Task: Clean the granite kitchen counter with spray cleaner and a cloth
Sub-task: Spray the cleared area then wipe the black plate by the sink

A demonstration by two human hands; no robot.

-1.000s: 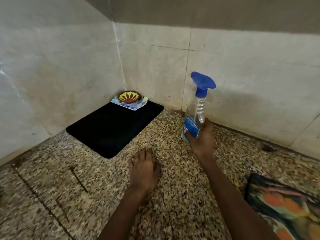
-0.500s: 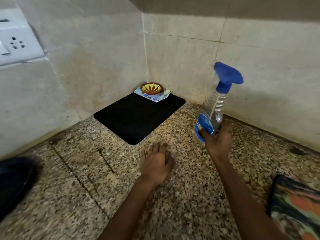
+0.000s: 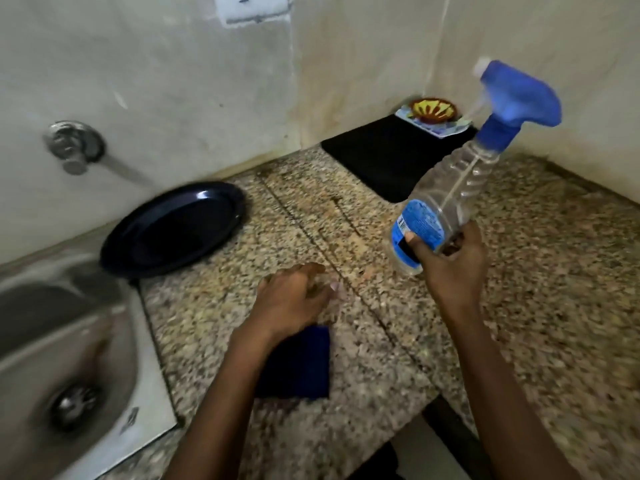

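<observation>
My right hand (image 3: 450,265) grips the lower body of a clear spray bottle (image 3: 446,202) with a blue label and a blue trigger head. The bottle is lifted off the speckled granite counter (image 3: 536,271) and leans to the upper right, nozzle toward the back wall. My left hand (image 3: 291,299) rests on the counter left of the bottle, fingers loosely bent and blurred, holding nothing. A dark blue cloth (image 3: 301,365) lies flat on the counter beneath my left wrist and forearm, partly hidden by the arm.
A black plate (image 3: 173,230) sits at the counter's back left beside a steel sink (image 3: 69,358). A tap (image 3: 74,147) juts from the wall above it. A black mat (image 3: 391,157) with a small painted bowl (image 3: 433,109) fills the far corner. The counter edge drops off at bottom right.
The view has swung left, bringing the sink, plate, tap and blue cloth into sight. My right hand has raised and tilted the bottle. My left hand has curled its fingers.
</observation>
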